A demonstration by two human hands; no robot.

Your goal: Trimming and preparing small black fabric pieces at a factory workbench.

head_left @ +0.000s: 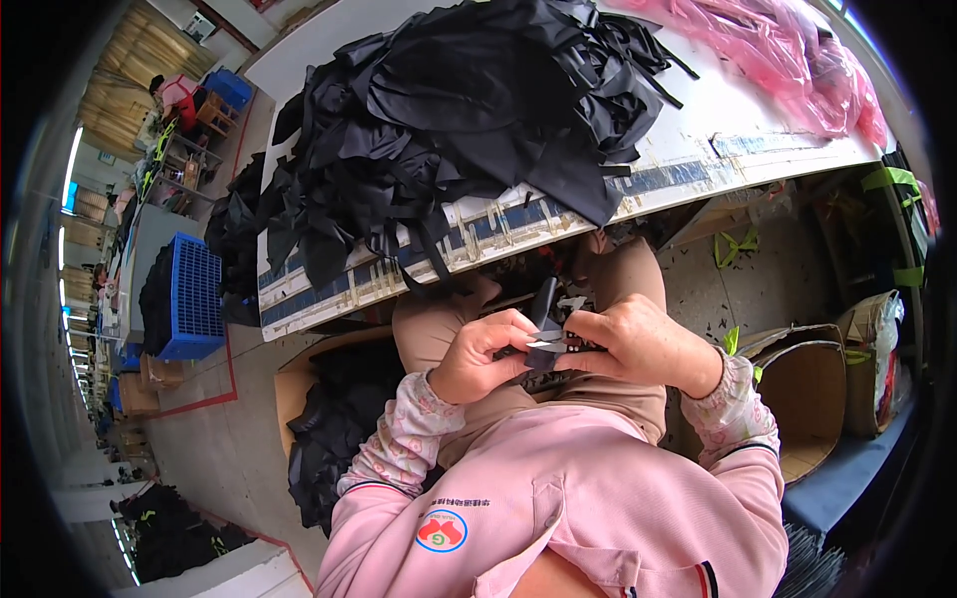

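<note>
Over my lap, both hands meet around a narrow black fabric strip [544,305], one end of which sticks up between them. My left hand [475,357] is closed, thumb and fingers pinching the strip from the left. From the other side, my right hand [630,344] is closed too, its fingertips against the same strip. A small pale, shiny piece [544,346] shows between the fingertips; its kind is too small to make out. Ahead of my hands, a big heap of black fabric pieces [469,90] covers much of the white table [698,130], with strips hanging over its edge.
Pink plastic sheeting [778,60] lies at the table's far right. Left of my legs is a cardboard box [291,399] with black fabric; an open cardboard container [812,399] stands right. A blue crate [189,299] sits on the floor, and a person [181,98] is far off left.
</note>
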